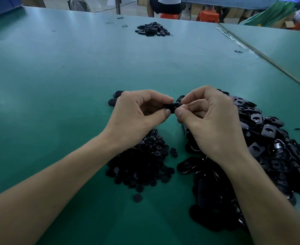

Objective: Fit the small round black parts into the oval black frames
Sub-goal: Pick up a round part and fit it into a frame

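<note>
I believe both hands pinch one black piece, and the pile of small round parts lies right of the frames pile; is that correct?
Not quite: in the head view the round parts pile lies left of the frames pile. The left hand and right hand do pinch the black piece.

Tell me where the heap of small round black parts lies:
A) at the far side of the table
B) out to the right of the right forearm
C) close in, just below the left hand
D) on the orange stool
C: the heap of small round parts lies close in, just below the left hand. The oval frames are heaped by the right hand, and both hands pinch one black piece.
</note>
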Demonstrator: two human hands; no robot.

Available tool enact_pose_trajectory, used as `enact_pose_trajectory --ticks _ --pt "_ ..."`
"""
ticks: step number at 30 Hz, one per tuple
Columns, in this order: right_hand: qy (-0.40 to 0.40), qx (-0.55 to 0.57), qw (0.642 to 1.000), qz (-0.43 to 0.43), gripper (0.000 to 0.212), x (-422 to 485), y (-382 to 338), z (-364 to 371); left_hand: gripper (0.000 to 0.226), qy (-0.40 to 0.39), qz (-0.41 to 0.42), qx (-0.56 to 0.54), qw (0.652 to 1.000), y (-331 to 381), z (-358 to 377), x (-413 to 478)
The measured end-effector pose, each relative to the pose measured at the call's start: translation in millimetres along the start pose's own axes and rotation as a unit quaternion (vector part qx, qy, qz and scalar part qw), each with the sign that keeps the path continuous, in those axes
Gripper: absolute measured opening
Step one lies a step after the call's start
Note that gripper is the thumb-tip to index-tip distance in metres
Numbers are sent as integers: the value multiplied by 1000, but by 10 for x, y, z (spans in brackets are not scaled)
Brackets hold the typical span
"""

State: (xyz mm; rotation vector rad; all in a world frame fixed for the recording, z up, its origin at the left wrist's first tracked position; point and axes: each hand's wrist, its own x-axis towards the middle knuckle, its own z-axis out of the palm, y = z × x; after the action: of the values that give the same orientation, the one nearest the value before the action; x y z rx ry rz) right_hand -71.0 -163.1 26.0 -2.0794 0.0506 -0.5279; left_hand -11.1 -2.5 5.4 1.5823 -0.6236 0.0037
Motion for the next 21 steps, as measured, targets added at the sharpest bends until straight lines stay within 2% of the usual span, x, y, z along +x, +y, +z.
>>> enact_pose_trajectory --ticks 8,15,18,21 --pt "-5 -18 1000 0 30 -14 -27 11 24 -19 -3 14 1000 17 22 -14" --pt "0 -43 999 -3 32 -41 -45 58 20 -8 17 99 995 -18 30 -28" --pt "-15 -40 999 -15 29 -58 -61 61 14 -3 31 137 990 -34 10 -27" --pt "-44 -42 998 -22 24 -62 -79 68 17 17 24 150 988 -61 -28 -9"
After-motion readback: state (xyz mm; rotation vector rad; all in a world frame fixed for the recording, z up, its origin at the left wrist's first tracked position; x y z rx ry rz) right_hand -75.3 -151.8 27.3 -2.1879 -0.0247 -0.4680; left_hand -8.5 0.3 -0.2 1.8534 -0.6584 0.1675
